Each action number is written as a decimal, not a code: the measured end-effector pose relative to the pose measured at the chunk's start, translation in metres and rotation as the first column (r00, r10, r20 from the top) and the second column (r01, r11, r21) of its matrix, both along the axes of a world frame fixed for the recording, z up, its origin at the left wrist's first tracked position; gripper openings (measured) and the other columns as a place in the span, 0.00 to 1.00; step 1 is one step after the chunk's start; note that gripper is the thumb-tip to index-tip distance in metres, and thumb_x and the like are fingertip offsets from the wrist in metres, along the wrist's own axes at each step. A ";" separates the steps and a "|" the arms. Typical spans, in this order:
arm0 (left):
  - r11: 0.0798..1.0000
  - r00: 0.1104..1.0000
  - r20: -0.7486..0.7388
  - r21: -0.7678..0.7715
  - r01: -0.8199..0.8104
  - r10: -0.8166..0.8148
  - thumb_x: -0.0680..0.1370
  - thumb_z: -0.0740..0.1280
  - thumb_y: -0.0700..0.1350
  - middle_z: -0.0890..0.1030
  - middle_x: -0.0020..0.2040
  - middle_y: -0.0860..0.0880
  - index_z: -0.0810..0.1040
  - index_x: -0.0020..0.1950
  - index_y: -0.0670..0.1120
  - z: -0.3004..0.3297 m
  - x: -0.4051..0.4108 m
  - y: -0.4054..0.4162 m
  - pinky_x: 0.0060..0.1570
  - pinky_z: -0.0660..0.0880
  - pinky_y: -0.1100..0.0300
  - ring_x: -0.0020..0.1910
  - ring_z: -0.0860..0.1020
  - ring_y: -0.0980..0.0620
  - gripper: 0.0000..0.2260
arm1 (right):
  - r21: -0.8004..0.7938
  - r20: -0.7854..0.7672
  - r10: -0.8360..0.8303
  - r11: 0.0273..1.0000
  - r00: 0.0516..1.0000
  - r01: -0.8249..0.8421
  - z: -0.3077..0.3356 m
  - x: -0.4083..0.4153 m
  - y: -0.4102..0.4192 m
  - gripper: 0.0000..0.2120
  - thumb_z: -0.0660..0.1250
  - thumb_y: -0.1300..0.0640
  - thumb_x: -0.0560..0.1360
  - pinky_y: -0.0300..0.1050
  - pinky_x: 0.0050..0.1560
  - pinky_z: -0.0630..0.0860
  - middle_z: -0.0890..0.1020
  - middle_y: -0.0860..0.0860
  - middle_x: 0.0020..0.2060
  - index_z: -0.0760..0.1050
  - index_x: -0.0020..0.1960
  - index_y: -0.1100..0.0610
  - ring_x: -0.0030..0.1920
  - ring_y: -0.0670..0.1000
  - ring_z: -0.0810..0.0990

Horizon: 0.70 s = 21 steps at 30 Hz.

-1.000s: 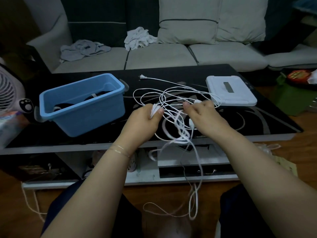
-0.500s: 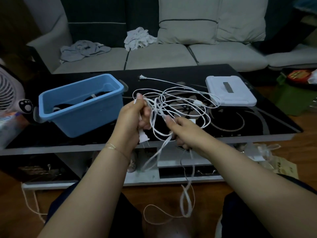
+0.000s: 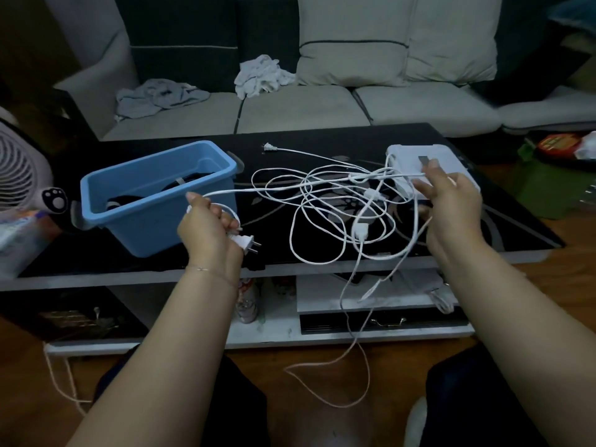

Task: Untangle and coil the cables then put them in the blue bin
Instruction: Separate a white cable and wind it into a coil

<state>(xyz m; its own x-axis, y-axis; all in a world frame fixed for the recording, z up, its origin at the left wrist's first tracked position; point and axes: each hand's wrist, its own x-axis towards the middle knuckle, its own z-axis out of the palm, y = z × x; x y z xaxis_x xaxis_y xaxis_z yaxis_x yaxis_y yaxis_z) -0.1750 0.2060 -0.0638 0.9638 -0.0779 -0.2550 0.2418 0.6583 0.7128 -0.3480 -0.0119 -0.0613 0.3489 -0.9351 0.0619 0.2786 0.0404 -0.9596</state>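
A tangle of white cables (image 3: pixel 335 204) lies on the black glass table (image 3: pixel 483 230), with loops hanging over the front edge toward the floor. My left hand (image 3: pixel 209 227) grips one cable near its end, and its white two-pin plug (image 3: pixel 245 244) sticks out below my fingers. My right hand (image 3: pixel 451 201) is raised to the right above the table and pinches a cable strand that runs back into the tangle. The blue bin (image 3: pixel 154 195) stands at the left of the table, just beyond my left hand, with dark cables inside.
A white flat box (image 3: pixel 445 162) lies at the table's right, partly behind my right hand. Another plug (image 3: pixel 267 147) lies at the back of the table. A fan (image 3: pixel 19 169) stands at the left. A sofa with cloths stretches behind. Shelves sit under the table.
My hands have spread apart: the left moved left toward the bin with the plug, the right swung up and right, pulling a strand out and drawing the hanging loops higher.
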 end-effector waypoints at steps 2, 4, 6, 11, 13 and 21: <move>1.000 1.000 -0.013 0.007 -0.024 0.025 0.83 0.59 0.49 0.64 0.20 0.55 0.68 0.37 0.47 0.000 -0.003 -0.001 0.22 0.60 0.67 0.18 0.60 0.57 0.16 | 0.132 0.194 0.084 0.985 0.977 -0.111 -0.002 0.002 0.003 0.07 0.64 0.52 0.79 0.38 0.28 0.70 0.85 0.49 0.42 0.70 0.46 0.54 0.43 0.47 0.84; 0.999 0.998 -0.045 -0.031 -0.038 0.036 0.83 0.59 0.49 0.64 0.20 0.56 0.68 0.37 0.47 0.000 -0.001 0.001 0.21 0.61 0.67 0.18 0.61 0.57 0.15 | 0.206 0.305 0.146 0.955 0.941 -0.215 0.000 0.001 0.006 0.07 0.62 0.53 0.80 0.36 0.26 0.71 0.85 0.49 0.36 0.70 0.47 0.57 0.36 0.45 0.83; 0.996 0.998 -0.064 -0.084 -0.018 0.012 0.84 0.58 0.47 0.64 0.20 0.56 0.69 0.37 0.48 0.000 0.004 0.003 0.20 0.60 0.67 0.18 0.60 0.57 0.15 | 0.189 0.253 0.230 0.941 0.940 -0.281 0.002 -0.002 0.009 0.08 0.62 0.53 0.80 0.33 0.21 0.68 0.84 0.49 0.33 0.70 0.47 0.58 0.29 0.43 0.81; 0.901 0.901 0.032 -0.006 0.434 -0.434 0.82 0.62 0.50 0.61 0.20 0.55 0.66 0.32 0.50 0.003 -0.001 -0.001 0.17 0.57 0.68 0.17 0.58 0.59 0.18 | -0.204 -0.162 0.318 0.915 0.934 -0.347 0.002 -0.005 0.031 0.12 0.65 0.56 0.79 0.39 0.31 0.77 0.85 0.55 0.35 0.67 0.38 0.56 0.33 0.53 0.84; 0.804 0.805 0.085 0.178 0.567 -0.587 0.79 0.64 0.55 0.61 0.20 0.54 0.63 0.31 0.49 0.001 -0.012 -0.006 0.16 0.57 0.67 0.16 0.58 0.58 0.21 | -0.297 -0.163 0.367 0.867 0.916 -0.400 -0.001 -0.002 0.045 0.14 0.65 0.59 0.78 0.37 0.30 0.76 0.84 0.55 0.33 0.64 0.37 0.57 0.31 0.53 0.84; 0.906 0.908 -0.065 -0.134 0.402 -0.413 0.84 0.55 0.47 0.81 0.30 0.51 0.73 0.56 0.46 0.005 -0.007 0.007 0.20 0.59 0.70 0.16 0.60 0.58 0.09 | 0.117 0.213 0.360 0.913 0.908 -0.390 -0.002 -0.013 0.025 0.10 0.62 0.55 0.80 0.33 0.17 0.57 0.84 0.52 0.34 0.69 0.42 0.57 0.33 0.45 0.82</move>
